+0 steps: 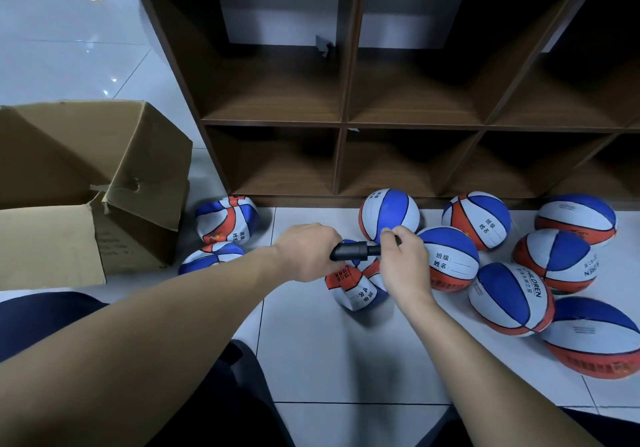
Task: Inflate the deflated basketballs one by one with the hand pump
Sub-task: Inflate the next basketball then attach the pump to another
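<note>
Head view, frame centre: left hand point(308, 251) grips the black pump point(353, 250) barrel; right hand point(403, 261) fingers pinch its other end, above a crumpled flat basketball point(356, 287) on the floor point(329, 353).

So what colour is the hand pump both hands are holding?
Black: the short cylindrical hand pump shows best in the head view.

Hand pump point(353, 251) mostly hidden by hands; needle end perhaps behind right hand point(403, 266).

My left grip point(308, 252) holds the pump point(349, 251). My right grip point(401, 259) pinches its tip above a flat ball point(356, 287).
</note>
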The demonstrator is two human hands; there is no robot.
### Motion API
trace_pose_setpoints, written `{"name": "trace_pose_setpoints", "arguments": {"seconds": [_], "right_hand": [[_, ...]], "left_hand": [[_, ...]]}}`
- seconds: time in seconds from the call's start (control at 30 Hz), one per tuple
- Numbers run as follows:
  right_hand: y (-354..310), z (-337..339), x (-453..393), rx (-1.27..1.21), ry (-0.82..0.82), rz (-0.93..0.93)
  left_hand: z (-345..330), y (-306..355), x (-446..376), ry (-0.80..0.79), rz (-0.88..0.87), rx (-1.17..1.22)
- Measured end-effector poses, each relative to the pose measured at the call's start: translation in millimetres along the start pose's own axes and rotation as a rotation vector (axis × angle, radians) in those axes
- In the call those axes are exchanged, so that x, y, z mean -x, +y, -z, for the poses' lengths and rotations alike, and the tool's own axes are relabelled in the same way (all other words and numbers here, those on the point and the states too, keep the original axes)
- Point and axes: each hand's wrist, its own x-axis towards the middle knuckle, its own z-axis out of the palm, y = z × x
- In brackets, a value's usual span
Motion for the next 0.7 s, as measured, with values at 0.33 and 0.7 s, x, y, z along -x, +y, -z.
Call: {"name": "trace_pose_setpoints", "arguments": {"seconds": [0.33,0.7], "right_hand": [[19,21,-14,-0.102,0.102,-0.198],[6,-13,14,-0.069,0.016,-0.132]], "left_hand": [[3,-32,2,-0.08,0.079,-0.08],[-1,-14,5,-0.106,0.037,-0.057]]}}
